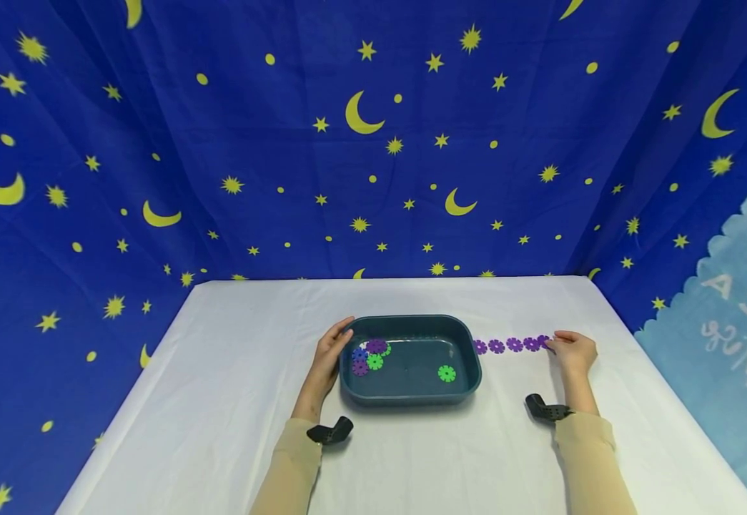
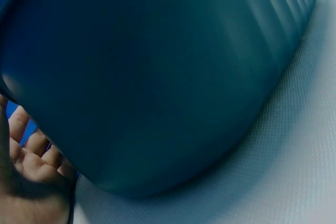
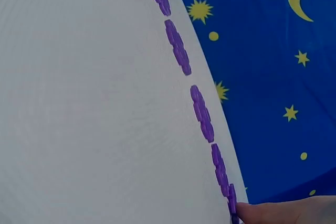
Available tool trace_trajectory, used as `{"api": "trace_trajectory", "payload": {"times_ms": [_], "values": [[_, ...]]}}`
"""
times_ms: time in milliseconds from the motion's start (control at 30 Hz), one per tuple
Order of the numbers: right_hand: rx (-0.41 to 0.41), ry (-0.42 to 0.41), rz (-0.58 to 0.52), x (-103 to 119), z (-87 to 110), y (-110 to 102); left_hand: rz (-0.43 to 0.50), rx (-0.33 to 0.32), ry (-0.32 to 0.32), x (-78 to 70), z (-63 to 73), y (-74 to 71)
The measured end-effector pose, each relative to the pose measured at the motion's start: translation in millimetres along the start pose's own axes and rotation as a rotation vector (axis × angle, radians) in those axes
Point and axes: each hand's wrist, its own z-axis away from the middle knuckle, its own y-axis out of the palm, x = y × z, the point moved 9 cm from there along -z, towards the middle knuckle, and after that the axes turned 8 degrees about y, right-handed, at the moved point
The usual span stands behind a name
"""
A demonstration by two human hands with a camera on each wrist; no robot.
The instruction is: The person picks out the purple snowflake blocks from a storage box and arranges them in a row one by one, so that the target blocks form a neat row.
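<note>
A dark teal plastic basin (image 1: 412, 398) sits on the white table, and its outer wall (image 2: 157, 87) fills most of the left wrist view. My left hand (image 1: 325, 357) grips the basin's left end, thumb at the rim. At the right end of a row of purple snowflake discs (image 1: 515, 345), my right hand (image 1: 575, 352) pinches one purple snowflake disc (image 1: 543, 341) between thumb and finger. That disc overlaps its neighbour in the right wrist view. Inside the basin, purple, blue and green discs cluster at the left, and one green disc (image 1: 447, 373) lies apart at the right.
The white tabletop (image 1: 424, 458) runs back to a blue curtain (image 1: 322, 164) with yellow stars and moons. A light-blue cloth (image 1: 733, 286) with lettering hangs at the right. The row of discs begins close against the basin's right wall.
</note>
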Motion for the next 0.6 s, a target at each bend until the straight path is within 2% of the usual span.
{"api": "trace_trajectory", "payload": {"times_ms": [233,400,500,600], "values": [[-0.005,-0.003,0.009,-0.2,-1.2,-2.0,0.0,0.007,0.026,-0.6,-0.6,-0.1],[0.007,0.065,0.001,3.6,1.2,-2.8,0.007,0.005,0.014,-1.0,0.0,0.2],[0.065,0.091,-0.055,14.1,7.3,1.8,0.008,0.005,0.009,-0.3,-0.1,-0.2],[0.159,0.1,-0.143,29.1,17.8,10.8,0.005,0.004,0.01,1.0,-0.4,-0.8]]}}
